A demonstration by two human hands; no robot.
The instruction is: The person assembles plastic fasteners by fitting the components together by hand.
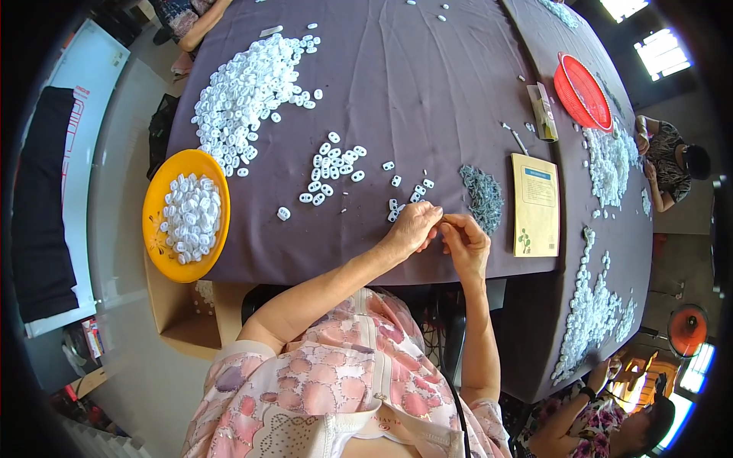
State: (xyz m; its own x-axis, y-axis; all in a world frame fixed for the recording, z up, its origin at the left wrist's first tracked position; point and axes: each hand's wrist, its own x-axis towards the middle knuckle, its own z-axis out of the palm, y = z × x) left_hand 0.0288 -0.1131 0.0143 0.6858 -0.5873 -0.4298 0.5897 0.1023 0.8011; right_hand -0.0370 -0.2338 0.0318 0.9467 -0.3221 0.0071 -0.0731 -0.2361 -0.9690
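My left hand (414, 229) and my right hand (467, 241) meet near the table's front edge, fingertips pinched close together. Whatever they pinch is too small to make out. Just beyond my left hand lie several small white oval pieces with two dark holes each (419, 191). To the left is a looser group of similar white pieces (333, 164). Beside my right hand sits a heap of thin, tangled-looking grey-blue bits (481, 197); their kind is unclear.
A large pile of white pieces (248, 91) spreads over the dark tablecloth (412, 99) at far left. An orange plate (150, 221) of white pieces stands at the left edge, above a cardboard box (188, 330). Rightward are a tan envelope (536, 206), a red basket (563, 76) and other people.
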